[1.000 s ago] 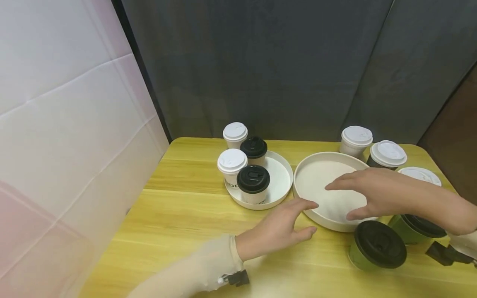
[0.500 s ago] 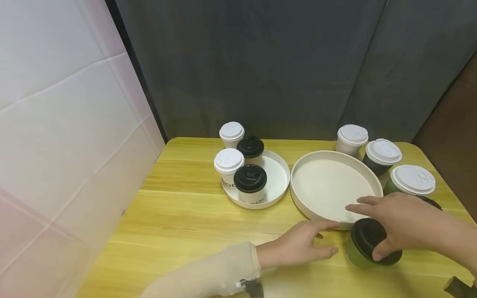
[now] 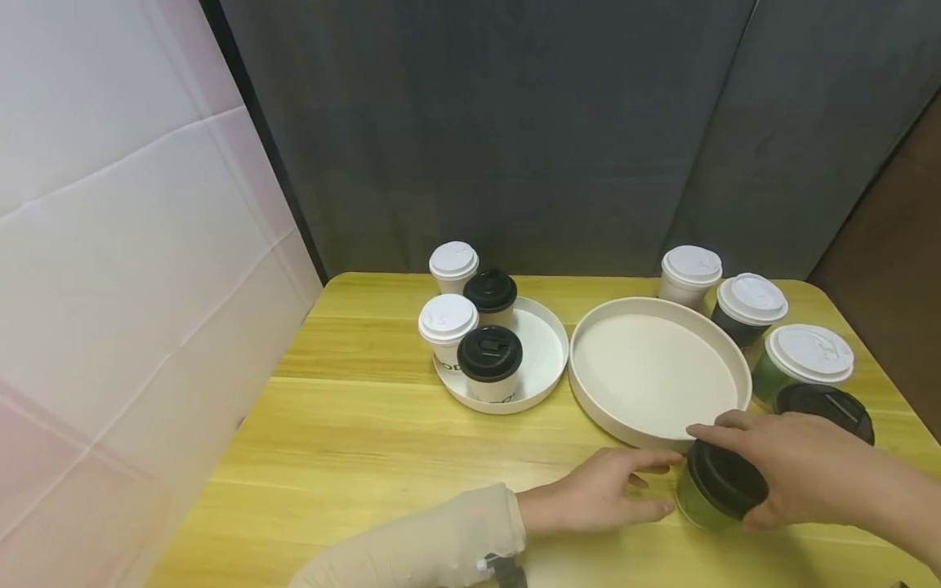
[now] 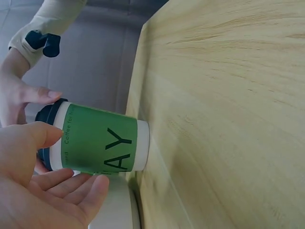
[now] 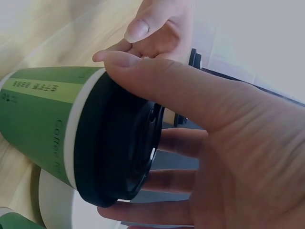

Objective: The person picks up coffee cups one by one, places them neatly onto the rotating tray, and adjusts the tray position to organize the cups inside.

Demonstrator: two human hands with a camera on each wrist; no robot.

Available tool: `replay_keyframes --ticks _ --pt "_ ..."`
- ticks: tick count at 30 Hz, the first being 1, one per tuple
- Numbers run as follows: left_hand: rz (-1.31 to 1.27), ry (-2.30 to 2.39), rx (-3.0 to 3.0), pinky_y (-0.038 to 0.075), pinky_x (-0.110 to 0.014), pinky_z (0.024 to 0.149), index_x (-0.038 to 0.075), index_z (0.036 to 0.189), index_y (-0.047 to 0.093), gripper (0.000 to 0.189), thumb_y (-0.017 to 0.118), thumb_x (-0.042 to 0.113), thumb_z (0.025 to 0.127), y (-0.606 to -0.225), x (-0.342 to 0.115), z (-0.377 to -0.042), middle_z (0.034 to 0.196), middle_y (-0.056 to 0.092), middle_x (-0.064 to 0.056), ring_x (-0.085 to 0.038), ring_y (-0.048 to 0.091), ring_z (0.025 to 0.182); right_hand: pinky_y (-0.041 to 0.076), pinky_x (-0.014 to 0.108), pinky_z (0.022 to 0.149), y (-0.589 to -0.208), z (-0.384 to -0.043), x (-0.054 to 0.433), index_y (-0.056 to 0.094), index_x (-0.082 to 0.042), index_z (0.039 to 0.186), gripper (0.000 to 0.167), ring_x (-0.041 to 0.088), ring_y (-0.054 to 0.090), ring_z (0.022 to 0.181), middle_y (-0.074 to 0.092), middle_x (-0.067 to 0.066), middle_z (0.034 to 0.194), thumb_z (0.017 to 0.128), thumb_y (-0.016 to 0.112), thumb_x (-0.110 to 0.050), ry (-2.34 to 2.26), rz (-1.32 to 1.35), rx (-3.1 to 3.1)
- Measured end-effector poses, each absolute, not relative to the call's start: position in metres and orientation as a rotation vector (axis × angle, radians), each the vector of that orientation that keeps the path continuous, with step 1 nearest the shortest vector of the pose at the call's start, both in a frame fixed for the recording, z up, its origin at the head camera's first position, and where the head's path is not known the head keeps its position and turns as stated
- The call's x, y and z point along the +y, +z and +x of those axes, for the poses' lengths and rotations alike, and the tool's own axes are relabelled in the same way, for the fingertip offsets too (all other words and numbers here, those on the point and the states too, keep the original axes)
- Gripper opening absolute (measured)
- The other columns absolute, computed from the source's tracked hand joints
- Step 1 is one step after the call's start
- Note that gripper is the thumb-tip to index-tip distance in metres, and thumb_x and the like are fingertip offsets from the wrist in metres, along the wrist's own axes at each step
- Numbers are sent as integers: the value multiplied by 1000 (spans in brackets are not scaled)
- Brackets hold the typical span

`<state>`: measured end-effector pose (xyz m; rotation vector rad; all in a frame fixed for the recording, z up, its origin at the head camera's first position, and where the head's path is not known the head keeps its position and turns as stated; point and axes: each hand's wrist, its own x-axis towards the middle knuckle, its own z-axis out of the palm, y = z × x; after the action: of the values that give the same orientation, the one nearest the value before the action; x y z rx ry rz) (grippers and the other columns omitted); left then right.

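A green paper coffee cup [image 3: 694,500] with a black lid stands upright on the table, close to the near rim of the round cream tray [image 3: 657,376]. My right hand [image 3: 801,469] holds it from above by the lid; in the right wrist view the thumb lies on the lid's edge and the fingers reach round its far side. My left hand [image 3: 599,494] is at the cup's left side, thumb and fingers spread apart. In the left wrist view its fingertips are right at the green sleeve of the coffee cup [image 4: 102,138].
Left of the tray, a smaller white tray [image 3: 544,351] carries several small cups with black and white lids. Along the right stand a white cup [image 3: 689,278], a dark cup [image 3: 746,310], a white-lidded green cup [image 3: 809,355] and a black-lidded cup [image 3: 827,408]. A dark curtain [image 3: 478,139] hangs behind.
My right hand has come down from above the cream tray onto the black lid of the near green cup. My left hand has moved right, up to the cup's side.
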<state>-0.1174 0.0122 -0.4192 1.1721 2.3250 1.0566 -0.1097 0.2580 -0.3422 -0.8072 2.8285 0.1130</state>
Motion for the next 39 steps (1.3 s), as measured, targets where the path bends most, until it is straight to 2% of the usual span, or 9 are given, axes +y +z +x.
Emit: replay_keyframes --ticks 7,16,21,29,36,39 --pt "1179 1032 2323 45 -3 91 16 148 44 54 62 25 97 -421 15 -117 147 54 3 -1 54 129 53 39 62 -348 -106 260 58 -25 135 100 16 65 75 65 -4 118 47 89 -61 63 -875 2865" --pt "1190 1039 2325 44 -4 93 15 150 42 57 62 25 97 -421 15 -115 148 53 4 -1 54 129 51 35 60 -352 -105 265 58 -26 135 96 13 64 74 66 -8 116 51 87 -62 41 -975 2938" --pt "1205 1069 2330 43 -4 94 15 151 39 60 62 24 97 -411 11 -113 148 54 2 -3 57 126 53 36 64 -345 -104 262 57 -29 136 93 15 66 82 66 -9 118 54 86 -62 28 -996 2976" --pt "1215 1173 2329 44 -6 94 15 151 37 59 61 21 97 -391 -3 -109 148 52 2 -2 54 129 54 40 67 -325 -106 254 55 -32 137 90 18 68 92 66 -10 120 56 86 -56 -20 -1092 3066" --pt "1215 1217 2441 47 -8 93 16 151 34 62 62 21 96 -373 -20 -107 143 51 -1 -6 56 126 56 42 76 -309 -113 241 53 -28 141 95 17 69 96 67 -7 121 56 87 -52 -78 -1347 3165" --pt "1203 1234 2487 47 -8 93 15 152 34 64 63 21 95 -366 -25 -107 145 50 -2 -9 56 126 56 42 76 -303 -119 238 51 -25 142 95 17 68 98 66 -5 123 58 87 -52 -129 -1448 3169"
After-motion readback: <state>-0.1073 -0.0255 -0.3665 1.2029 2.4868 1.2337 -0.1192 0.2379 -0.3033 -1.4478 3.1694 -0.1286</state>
